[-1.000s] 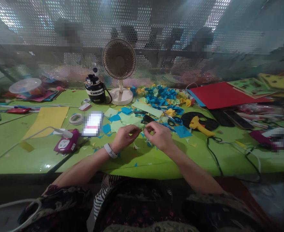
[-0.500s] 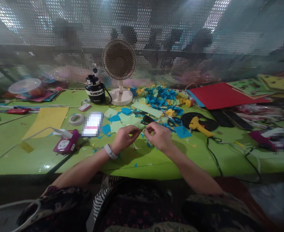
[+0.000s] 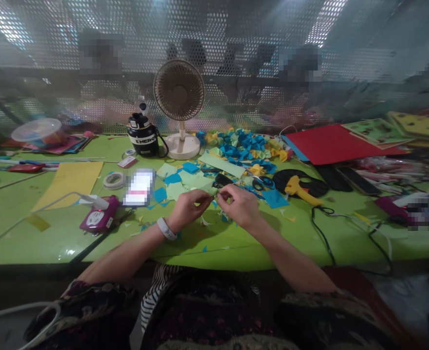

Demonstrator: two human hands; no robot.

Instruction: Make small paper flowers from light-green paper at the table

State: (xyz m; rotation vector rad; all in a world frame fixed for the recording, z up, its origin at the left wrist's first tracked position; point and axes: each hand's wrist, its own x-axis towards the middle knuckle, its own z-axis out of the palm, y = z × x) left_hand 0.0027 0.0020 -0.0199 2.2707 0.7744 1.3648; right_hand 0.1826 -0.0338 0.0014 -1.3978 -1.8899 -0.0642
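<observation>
Between my fingertips is a small piece of light green paper (image 3: 211,189), held above the table in the middle of the view. My left hand (image 3: 188,209), with a pale band at the wrist, pinches it from the left. My right hand (image 3: 239,205) pinches at its right edge, fingers closed. Fingers partly cover the paper, so its exact shape is hard to make out. Just beyond lie loose green paper squares (image 3: 177,190) and blue paper squares (image 3: 160,195). A pile of folded blue and yellow paper pieces (image 3: 243,145) sits farther back.
A yellow glue gun (image 3: 302,190) rests on a black pad at right, near blue-handled scissors (image 3: 263,183). A fan (image 3: 180,92), a black jug (image 3: 143,138), a tape roll (image 3: 114,180), a phone (image 3: 139,187) and a purple power socket (image 3: 98,216) stand left. Red sheets (image 3: 346,143) lie right.
Both hands keep their pinch on the green paper, with only a very slight shift of the fingers. The whole view has moved a little; nothing else differs.
</observation>
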